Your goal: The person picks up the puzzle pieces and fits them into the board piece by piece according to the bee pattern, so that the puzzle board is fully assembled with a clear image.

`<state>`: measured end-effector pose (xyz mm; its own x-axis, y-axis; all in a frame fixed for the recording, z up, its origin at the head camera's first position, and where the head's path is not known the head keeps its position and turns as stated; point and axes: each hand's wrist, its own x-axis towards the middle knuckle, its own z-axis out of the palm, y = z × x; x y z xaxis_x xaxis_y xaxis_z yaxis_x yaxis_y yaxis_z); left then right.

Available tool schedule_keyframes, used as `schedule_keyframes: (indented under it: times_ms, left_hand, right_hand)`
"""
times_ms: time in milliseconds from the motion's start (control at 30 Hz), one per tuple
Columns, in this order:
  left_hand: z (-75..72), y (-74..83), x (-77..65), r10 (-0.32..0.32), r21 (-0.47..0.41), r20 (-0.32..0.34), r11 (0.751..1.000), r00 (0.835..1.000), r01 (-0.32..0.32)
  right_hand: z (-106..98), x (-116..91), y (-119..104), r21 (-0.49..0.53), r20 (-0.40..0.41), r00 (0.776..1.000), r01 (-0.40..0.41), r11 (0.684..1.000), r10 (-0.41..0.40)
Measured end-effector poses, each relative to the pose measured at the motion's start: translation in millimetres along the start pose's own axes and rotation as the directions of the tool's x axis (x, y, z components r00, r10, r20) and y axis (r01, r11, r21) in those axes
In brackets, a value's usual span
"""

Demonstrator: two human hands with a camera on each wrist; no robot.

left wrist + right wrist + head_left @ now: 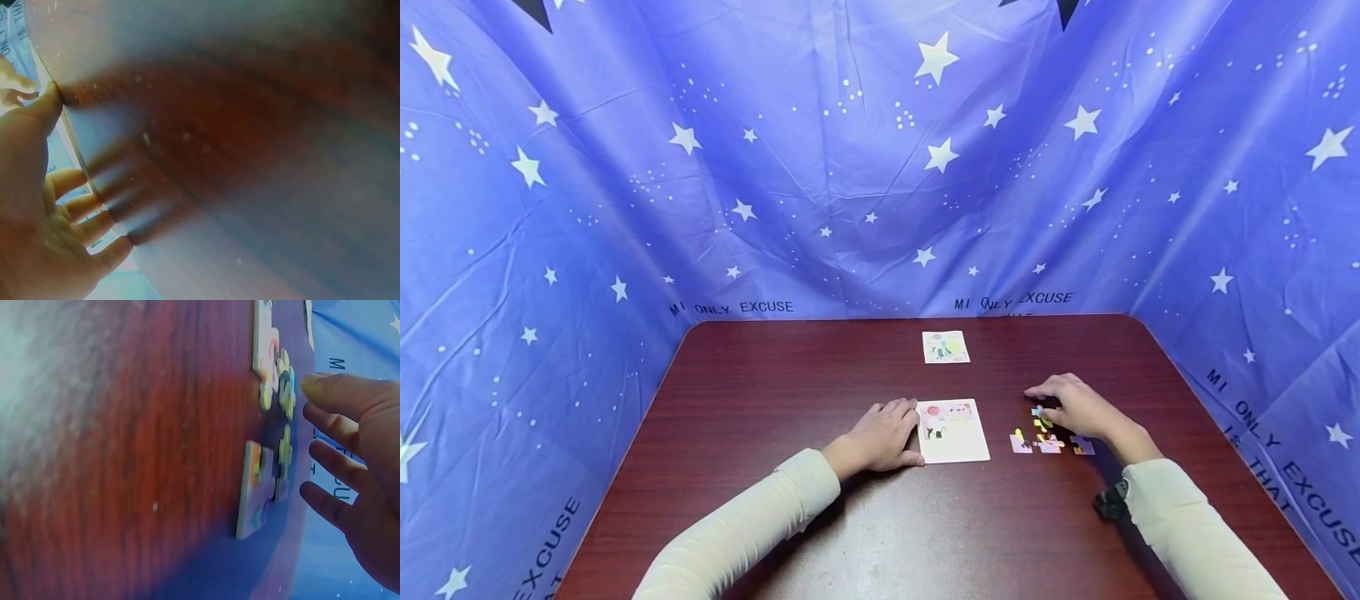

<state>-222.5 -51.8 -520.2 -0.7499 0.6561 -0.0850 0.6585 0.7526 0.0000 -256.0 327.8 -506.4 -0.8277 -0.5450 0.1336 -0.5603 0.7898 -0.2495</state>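
A white square puzzle board (pixel 958 448) lies on the table, with joined pieces along its top and left side. My left hand (pixel 883 435) rests at the board's left edge, fingers and thumb spread; the left wrist view shows its fingertips (pixel 125 242) down on the tabletop. Over a small group of loose jigsaw pieces (pixel 1049 446) hovers my right hand (pixel 1078 408). In the right wrist view its fingers are apart, with no piece seen between them. The thumb (pixel 315 387) is near one upright-looking piece (pixel 286 387). Part of the group is hidden under that hand.
Behind the board lies a small printed picture card (pixel 946 348). The dark red wooden table (pixel 760 375) ends against a blue curtain (pixel 850 167) with white stars, which surrounds it on three sides. A black device (pixel 1111 502) sits at the right wrist.
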Motion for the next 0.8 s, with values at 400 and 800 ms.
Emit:
schedule_keyframes:
  times_ms: [400, 800]
  left_hand:
    - [0.4, 0.1, -0.4, -0.005, -0.002, 0.004, 1.000, 1.000, 0.005]
    - [-0.6, 0.7, -0.5, -0.009, -0.006, 0.002, 1.000, 1.000, 0.009]
  right_hand:
    - [0.6, -14.1, 3.4, 0.021, 0.044, 0.999, -0.023, 1.000, 0.022]
    - [3.8, -14.2, 5.1, -0.008, 0.067, 0.996, -0.053, 0.999, 0.053]
